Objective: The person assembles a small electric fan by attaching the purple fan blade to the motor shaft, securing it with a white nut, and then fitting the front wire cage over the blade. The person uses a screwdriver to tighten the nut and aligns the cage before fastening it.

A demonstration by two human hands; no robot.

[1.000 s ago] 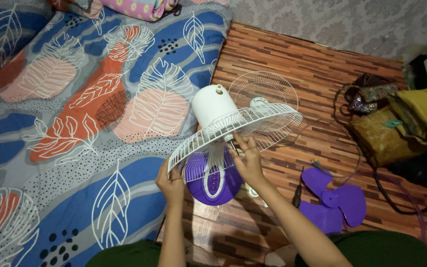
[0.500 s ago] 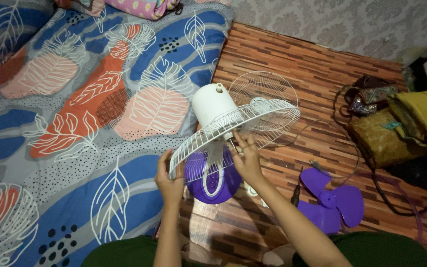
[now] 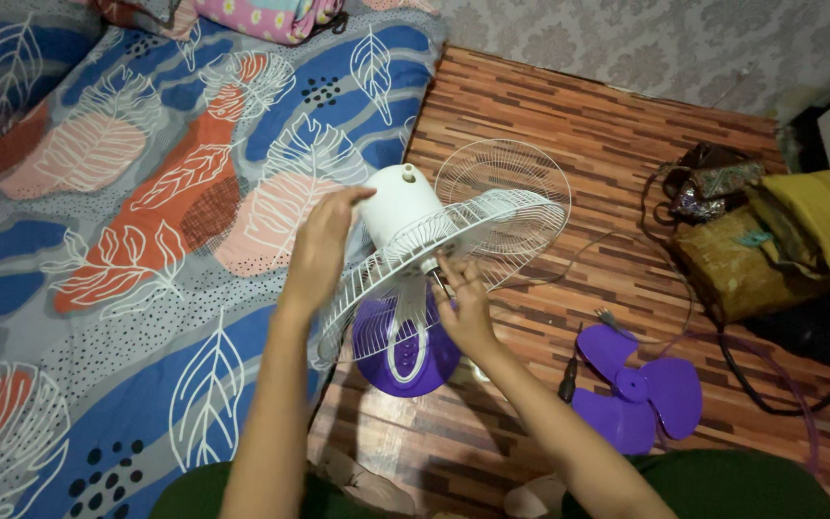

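A white desk fan with a purple base stands on the wood-pattern floor, at the edge of a leaf-print mattress. Its rear wire guard sits tilted on the motor housing, with the bare shaft exposed at the centre.

The left hand is raised beside the motor housing, fingers loosely extended and released, fingertips near the top of the housing; contact cannot be confirmed. The right hand is at the guard's hub, fingers pinched around the shaft area; what they grip is too small to tell.

The front guard lies flat on the floor behind the fan. A purple fan blade lies on the floor to the right, with a screwdriver just beside it. Bags sit near the wall.
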